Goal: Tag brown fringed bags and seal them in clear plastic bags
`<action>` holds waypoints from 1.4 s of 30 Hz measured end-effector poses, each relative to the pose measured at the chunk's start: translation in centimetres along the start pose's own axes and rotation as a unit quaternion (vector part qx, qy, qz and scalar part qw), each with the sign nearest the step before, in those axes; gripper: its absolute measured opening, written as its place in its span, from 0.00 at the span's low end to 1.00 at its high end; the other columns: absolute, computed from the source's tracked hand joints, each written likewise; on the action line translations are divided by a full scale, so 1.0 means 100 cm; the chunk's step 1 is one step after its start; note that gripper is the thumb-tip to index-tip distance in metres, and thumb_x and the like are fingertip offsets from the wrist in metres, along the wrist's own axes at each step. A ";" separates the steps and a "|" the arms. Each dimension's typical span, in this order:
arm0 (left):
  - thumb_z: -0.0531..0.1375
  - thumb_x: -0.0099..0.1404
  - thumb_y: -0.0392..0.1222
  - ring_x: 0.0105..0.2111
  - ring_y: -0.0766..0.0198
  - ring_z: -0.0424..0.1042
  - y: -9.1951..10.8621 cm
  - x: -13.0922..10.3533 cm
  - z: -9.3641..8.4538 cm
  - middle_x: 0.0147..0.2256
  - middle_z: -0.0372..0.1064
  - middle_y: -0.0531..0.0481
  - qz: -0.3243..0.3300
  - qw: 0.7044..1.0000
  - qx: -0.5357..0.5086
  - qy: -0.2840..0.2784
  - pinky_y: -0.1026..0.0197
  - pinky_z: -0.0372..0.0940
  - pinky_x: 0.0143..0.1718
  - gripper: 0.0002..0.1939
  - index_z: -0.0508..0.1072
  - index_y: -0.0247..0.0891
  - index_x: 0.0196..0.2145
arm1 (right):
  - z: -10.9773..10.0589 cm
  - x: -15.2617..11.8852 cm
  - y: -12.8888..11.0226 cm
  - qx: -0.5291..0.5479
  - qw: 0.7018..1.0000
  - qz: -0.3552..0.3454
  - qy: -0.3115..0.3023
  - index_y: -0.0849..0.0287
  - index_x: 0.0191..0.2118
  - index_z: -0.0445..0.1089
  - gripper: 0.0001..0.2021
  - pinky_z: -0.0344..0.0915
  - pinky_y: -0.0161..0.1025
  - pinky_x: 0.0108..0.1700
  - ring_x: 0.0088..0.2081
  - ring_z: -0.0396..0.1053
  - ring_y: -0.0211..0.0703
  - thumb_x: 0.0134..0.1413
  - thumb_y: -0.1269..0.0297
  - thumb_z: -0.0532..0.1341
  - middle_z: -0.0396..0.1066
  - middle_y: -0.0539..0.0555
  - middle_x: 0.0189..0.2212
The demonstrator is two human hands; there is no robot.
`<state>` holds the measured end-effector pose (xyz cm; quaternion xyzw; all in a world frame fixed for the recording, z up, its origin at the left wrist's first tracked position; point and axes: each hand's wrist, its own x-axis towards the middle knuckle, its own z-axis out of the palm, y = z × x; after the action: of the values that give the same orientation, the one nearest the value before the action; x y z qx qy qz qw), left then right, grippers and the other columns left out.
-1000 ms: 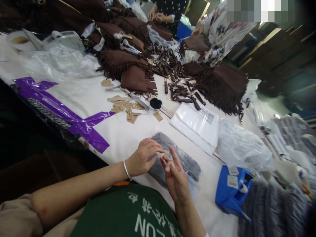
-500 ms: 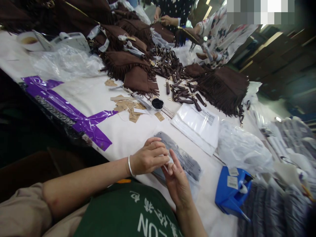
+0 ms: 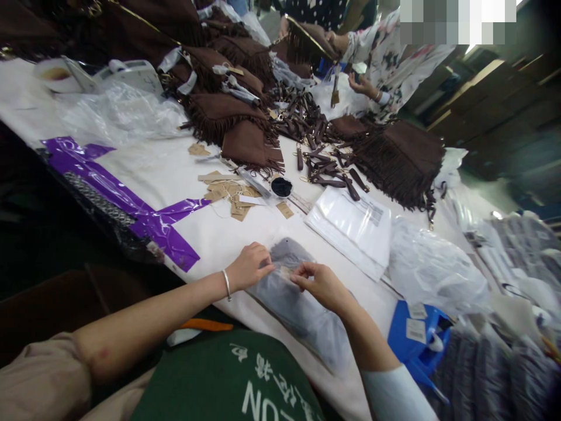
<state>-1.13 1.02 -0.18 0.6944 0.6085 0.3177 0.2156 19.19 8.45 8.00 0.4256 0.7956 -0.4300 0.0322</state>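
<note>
In front of me on the table lies a clear plastic bag with a dark grey item in it, slanting down to the right. My left hand is at the bag's upper left edge, thumb and fingertips pinched together; what is between them, if anything, I cannot make out. My right hand is over the bag, its thumb and fingers pinching a small pale sticker against or just above the plastic. A blue tape dispenser stands to the right, beside my right forearm.
Brown paper tags and a round dish of black material lie beyond my hands. White printed plastic bags are at the right. Brown fringed bags and straps cover the back, where co-workers' hands handle a bag.
My hands have moved apart, the right one turning palm down over the bag with the pale sticker. The bagged item now lies nearer me. A co-worker has raised a brown fringed bag.
</note>
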 end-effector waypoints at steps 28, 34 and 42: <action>0.58 0.64 0.43 0.39 0.59 0.63 -0.002 -0.012 0.017 0.32 0.66 0.50 -0.012 0.998 -0.028 0.055 0.54 0.56 0.47 0.08 0.66 0.37 0.28 | 0.005 0.011 0.027 0.202 0.975 0.029 0.092 0.56 0.38 0.74 0.17 0.58 0.38 0.34 0.26 0.62 0.38 0.54 0.49 0.58 0.64 0.46 0.19; 0.58 0.64 0.44 0.40 0.59 0.63 -0.002 -0.013 0.019 0.33 0.66 0.49 -0.014 0.998 -0.020 0.062 0.54 0.56 0.48 0.09 0.66 0.37 0.28 | 0.029 -0.007 0.019 0.192 0.964 -0.019 0.182 0.54 0.32 0.75 0.09 0.59 0.45 0.50 0.44 0.66 0.47 0.50 0.55 0.64 0.70 0.52 0.37; 0.56 0.65 0.43 0.44 0.56 0.63 0.001 -0.015 0.012 0.38 0.67 0.46 0.003 0.998 -0.011 0.057 0.50 0.55 0.53 0.07 0.69 0.37 0.34 | 0.068 -0.032 0.003 0.406 0.887 0.012 0.219 0.54 0.26 0.74 0.07 0.38 0.55 0.64 0.62 0.49 0.51 0.51 0.59 0.63 0.66 0.53 0.53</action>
<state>-0.26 -0.32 -1.24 0.6741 0.6145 0.3644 0.1873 19.33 1.65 4.87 0.4941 0.5335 -0.6106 -0.3136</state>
